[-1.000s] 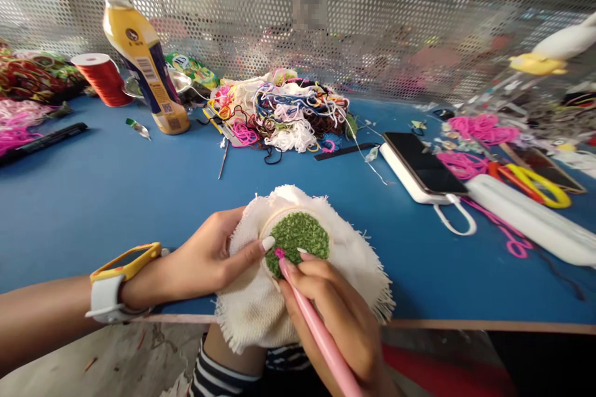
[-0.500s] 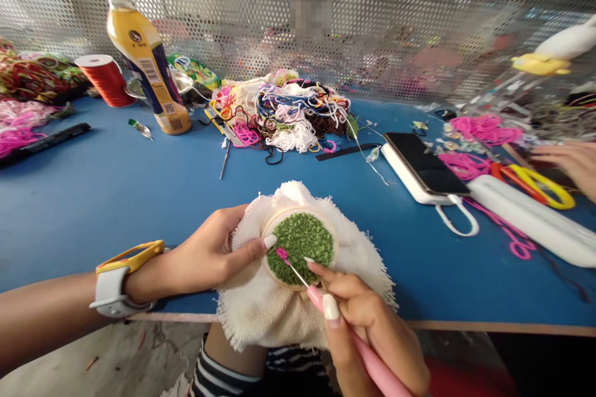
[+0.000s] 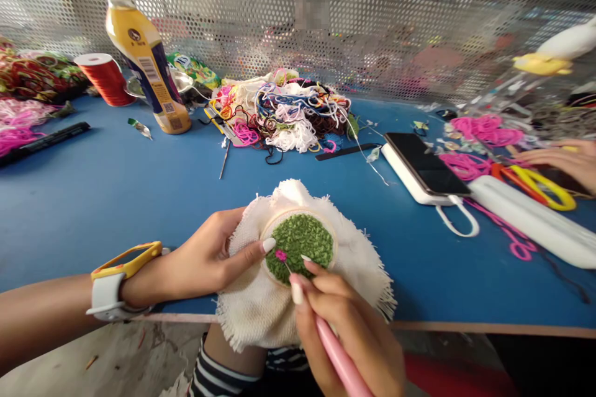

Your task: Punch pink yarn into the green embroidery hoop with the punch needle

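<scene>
A blue bench fills most of the frame, backed by a perforated metal screen along the top. At centre top lies a tangled heap of coloured yarn; a yellow drink bottle leans at upper left beside a red thread spool. At right a dark phone rests on a white power bank, and another person's hand lies at the far right edge. At lower centre, over the bench's near edge, is the frayed cream cloth stretched in a hoop – a round patch of green loops fills it. The left hand grips the cloth, thumb pressed at the hoop's rim. The right hand is closed around a pink punch needle, its pink-tufted tip on the green patch.
</scene>
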`<state>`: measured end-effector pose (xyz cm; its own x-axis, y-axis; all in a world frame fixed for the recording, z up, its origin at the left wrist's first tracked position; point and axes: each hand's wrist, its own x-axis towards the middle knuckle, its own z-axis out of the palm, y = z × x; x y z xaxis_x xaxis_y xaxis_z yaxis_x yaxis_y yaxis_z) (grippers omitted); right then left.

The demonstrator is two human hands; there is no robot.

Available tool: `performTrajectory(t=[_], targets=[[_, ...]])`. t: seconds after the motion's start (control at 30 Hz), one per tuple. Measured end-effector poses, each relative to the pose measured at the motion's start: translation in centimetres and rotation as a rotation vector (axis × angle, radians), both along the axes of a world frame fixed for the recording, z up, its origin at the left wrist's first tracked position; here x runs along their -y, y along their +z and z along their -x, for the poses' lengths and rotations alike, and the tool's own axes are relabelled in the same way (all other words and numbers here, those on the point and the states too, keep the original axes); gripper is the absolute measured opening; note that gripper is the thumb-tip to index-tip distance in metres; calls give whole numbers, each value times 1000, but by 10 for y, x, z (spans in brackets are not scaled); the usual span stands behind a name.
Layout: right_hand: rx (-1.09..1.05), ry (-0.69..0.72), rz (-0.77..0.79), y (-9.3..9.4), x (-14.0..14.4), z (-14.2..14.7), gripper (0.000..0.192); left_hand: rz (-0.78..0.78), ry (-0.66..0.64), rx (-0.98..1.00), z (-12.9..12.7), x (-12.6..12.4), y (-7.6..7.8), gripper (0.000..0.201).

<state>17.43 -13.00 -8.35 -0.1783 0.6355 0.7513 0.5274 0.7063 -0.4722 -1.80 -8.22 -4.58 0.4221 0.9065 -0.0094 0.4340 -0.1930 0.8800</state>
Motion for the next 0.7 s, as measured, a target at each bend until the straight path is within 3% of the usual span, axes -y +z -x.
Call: performTrajectory(t=[0.1, 0.3, 0.7], targets=[[31, -1, -33, -2, -4, 4, 21, 9, 11, -22, 0, 1, -1, 20], [-170, -1, 206, -2, 4, -7, 17, 44, -5, 25, 0, -1, -1, 24], [-279, -25, 179, -7, 6, -8, 16, 82, -2, 13, 0, -4, 0, 27]])
